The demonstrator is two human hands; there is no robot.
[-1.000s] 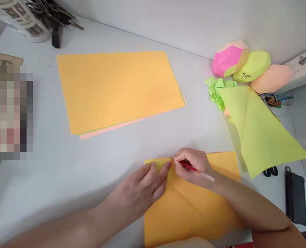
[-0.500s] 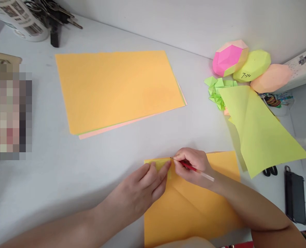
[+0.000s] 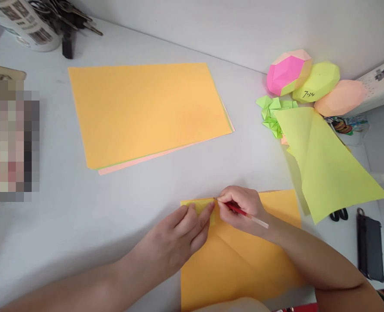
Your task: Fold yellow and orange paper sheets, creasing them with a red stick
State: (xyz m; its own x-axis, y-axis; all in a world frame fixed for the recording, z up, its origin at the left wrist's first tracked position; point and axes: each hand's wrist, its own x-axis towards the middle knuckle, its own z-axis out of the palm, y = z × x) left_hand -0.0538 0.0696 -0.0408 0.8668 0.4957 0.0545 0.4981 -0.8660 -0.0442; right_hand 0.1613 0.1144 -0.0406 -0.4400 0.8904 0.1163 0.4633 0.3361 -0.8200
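My right hand (image 3: 242, 207) is closed around a slim red pen (image 3: 239, 209) with a pale, clear rear end. The pen's tip touches the top edge of an orange sheet of paper (image 3: 221, 264), just right of a small yellow-green paper piece (image 3: 203, 207). With bent fingers close together, my left hand (image 3: 185, 232) presses that small piece flat against the sheet's upper left corner. Part of the piece is hidden under the fingers. A diagonal crease runs across the orange sheet.
A stack of paper with an orange top sheet (image 3: 149, 112) lies ahead. To the right are a folded yellow-green sheet (image 3: 328, 164), green folded pieces (image 3: 271, 115), faceted paper shapes (image 3: 317, 82) and a black phone-like object (image 3: 369, 247). Keys (image 3: 68, 21) and a white container (image 3: 29, 26) stand back left.
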